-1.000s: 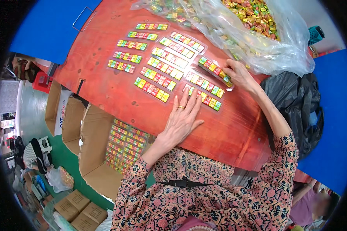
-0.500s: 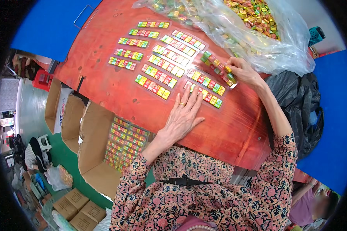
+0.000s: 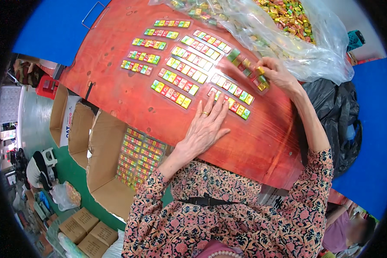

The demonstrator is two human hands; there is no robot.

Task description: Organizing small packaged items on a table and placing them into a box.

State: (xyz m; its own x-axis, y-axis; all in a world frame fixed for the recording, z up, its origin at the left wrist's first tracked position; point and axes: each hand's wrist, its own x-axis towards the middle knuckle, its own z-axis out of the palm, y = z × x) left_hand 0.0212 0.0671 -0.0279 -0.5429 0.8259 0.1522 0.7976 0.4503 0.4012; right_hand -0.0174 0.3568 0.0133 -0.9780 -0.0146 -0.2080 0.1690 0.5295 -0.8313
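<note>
My left hand lies palm down with fingers stretched out. Its fingertips rest on the near end of a clear strip tray of small wrapped cubes in red, yellow and green. My right hand has its fingers closed at the right end of another filled strip tray, which is tilted and partly blurred. Beneath that one lies a further filled strip. Several more strips, such as a bright yellow-and-red one, are laid in two rows to the left and farther back on the red table.
A large clear plastic bag heaped with loose wrapped cubes stands at the far right. Black plastic hangs beside the table. At the left edge, an open cardboard box contains stacked filled strips. Another person is at lower right.
My right hand has shifted slightly right with its strip tray. The left hand stays flat on the nearest strip. The whole view has moved a little.
</note>
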